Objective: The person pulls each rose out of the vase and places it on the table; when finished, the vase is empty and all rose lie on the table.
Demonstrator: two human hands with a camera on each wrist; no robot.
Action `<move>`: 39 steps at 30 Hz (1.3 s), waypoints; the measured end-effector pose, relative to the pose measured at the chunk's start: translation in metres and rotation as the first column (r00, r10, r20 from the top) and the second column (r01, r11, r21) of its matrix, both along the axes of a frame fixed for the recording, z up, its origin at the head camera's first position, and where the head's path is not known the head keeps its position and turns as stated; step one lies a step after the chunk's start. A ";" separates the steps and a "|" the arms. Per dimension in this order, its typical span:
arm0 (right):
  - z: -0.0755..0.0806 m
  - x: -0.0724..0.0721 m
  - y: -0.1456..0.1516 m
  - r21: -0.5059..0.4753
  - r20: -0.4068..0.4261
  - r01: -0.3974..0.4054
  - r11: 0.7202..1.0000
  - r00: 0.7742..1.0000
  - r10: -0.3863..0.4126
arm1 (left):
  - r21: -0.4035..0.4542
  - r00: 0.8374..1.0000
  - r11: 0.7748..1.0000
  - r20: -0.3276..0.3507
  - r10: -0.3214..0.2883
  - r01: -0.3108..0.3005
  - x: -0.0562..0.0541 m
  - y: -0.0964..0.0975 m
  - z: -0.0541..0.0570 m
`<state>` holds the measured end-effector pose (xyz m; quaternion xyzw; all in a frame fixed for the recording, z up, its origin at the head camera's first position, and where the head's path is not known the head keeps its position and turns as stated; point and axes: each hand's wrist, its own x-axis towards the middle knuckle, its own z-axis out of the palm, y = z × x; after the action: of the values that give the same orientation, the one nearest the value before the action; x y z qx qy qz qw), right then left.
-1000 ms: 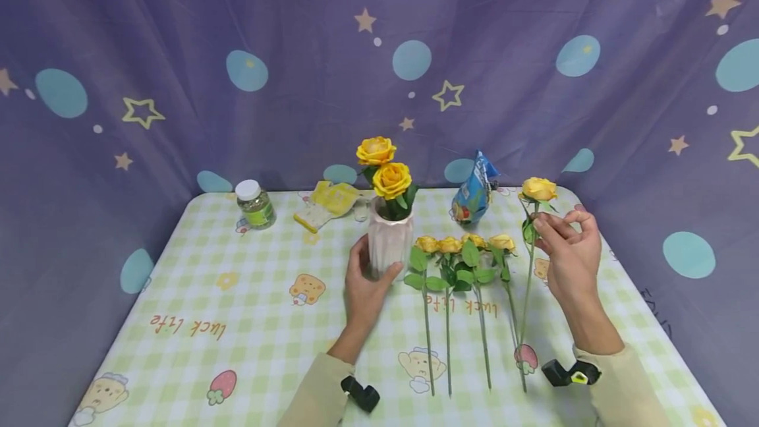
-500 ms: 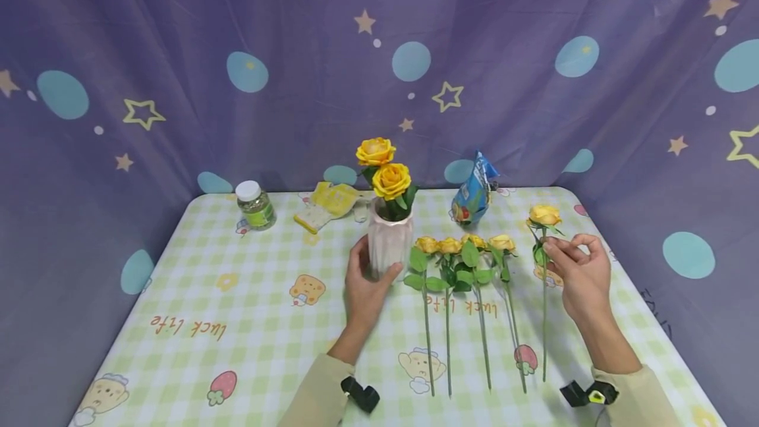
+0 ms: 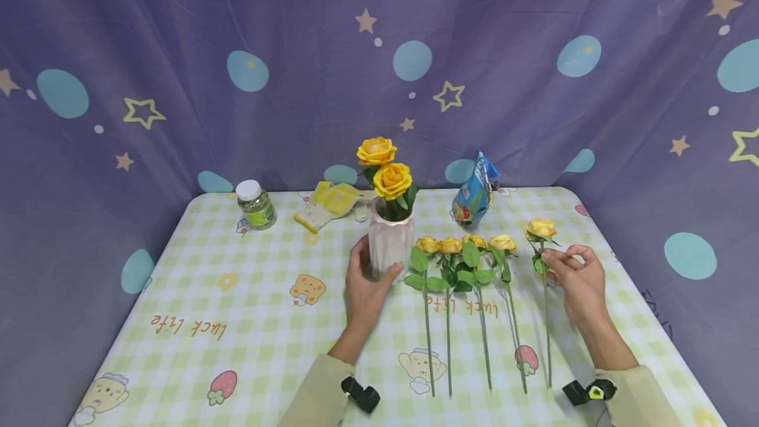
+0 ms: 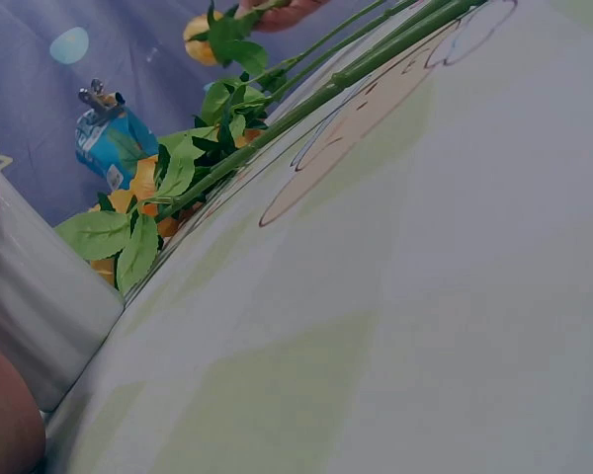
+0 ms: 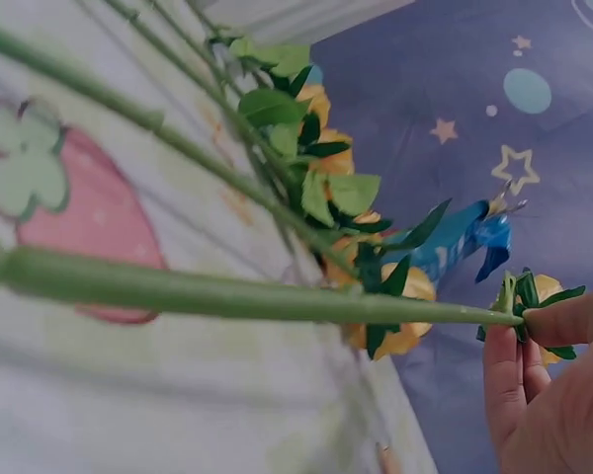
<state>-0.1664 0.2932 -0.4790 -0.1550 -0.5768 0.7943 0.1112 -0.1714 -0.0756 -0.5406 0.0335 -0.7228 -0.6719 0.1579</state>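
My left hand [image 3: 366,288] grips the lower part of a pale, ribbed vase [image 3: 389,242], thumb across its front. Two yellow roses [image 3: 391,180] stand upright in that vase. In the left wrist view the vase [image 4: 40,286] fills the left edge. At the right of the table, my right hand [image 3: 578,282] pinches the stem of a single yellow rose [image 3: 541,229] just below its bloom. The right wrist view shows its green stem [image 5: 227,296] running from thumb and fingertips toward the camera. Several more yellow roses [image 3: 473,241] lie side by side between the hands, blooms pointing away.
A blue snack bag [image 3: 472,190], closed with a clip, stands at the back right. At the back left are a white-lidded jar [image 3: 256,204] and a yellow and white glove [image 3: 332,201]. A checked cloth [image 3: 178,269] covers the table; a purple curtain [image 3: 308,111] hangs behind.
My right hand has moved toward me and slightly right with its rose, lowering it to the right of the row on the table. The left hand and vase have stayed put.
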 end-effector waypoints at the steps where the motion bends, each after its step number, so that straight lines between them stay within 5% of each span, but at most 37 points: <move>1: -0.003 -0.001 0.002 0.016 0.016 -0.008 1.000 1.000 0.008 | -0.001 1.000 1.000 0.000 -0.001 0.001 0.000 0.000 0.000; 21: -0.036 -0.009 0.008 0.178 0.202 -0.045 0.983 0.979 0.008 | -0.006 1.000 1.000 -0.023 -0.010 0.010 -0.001 0.000 -0.002; 39: -0.044 -0.009 0.012 0.311 0.228 -0.131 0.941 0.972 0.059 | -0.019 1.000 1.000 -0.008 -0.007 0.007 0.000 -0.001 -0.001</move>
<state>-0.1758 0.3050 -0.5232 -0.1917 -0.7149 0.6716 0.0332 -0.1719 -0.0769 -0.5414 0.0267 -0.7286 -0.6657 0.1590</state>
